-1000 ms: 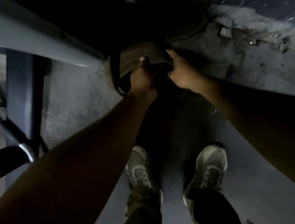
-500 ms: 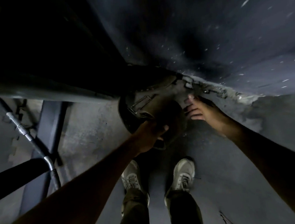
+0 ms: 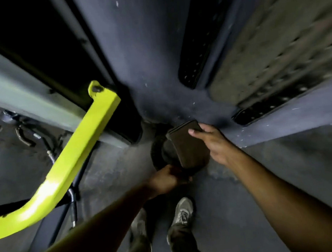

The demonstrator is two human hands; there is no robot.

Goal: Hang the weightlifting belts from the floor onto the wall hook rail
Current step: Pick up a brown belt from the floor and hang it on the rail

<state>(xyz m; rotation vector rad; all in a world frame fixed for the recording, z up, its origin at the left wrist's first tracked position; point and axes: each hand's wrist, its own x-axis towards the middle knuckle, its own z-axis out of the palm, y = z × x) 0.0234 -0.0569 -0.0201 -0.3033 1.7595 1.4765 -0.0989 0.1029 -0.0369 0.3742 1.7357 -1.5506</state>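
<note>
Gripping the lower, coiled part of the weightlifting belt (image 3: 187,150), the left hand (image 3: 166,181) is closed tight around it, seemingly to carry its weight and keep the loop from falling open. The right hand (image 3: 212,141) is partly open, thumb and fingers (image 3: 193,131) pinching the belt's upper flat end, probably to steer that end toward a hook. The belt is off the floor (image 3: 285,165), held between both hands in front of the dark wall (image 3: 151,56), above the person's shoes (image 3: 183,211). No hook rail can be made out in the dim, blurred scene. A yellow bar (image 3: 79,153) slants across the left, well apart from the belt.
</note>
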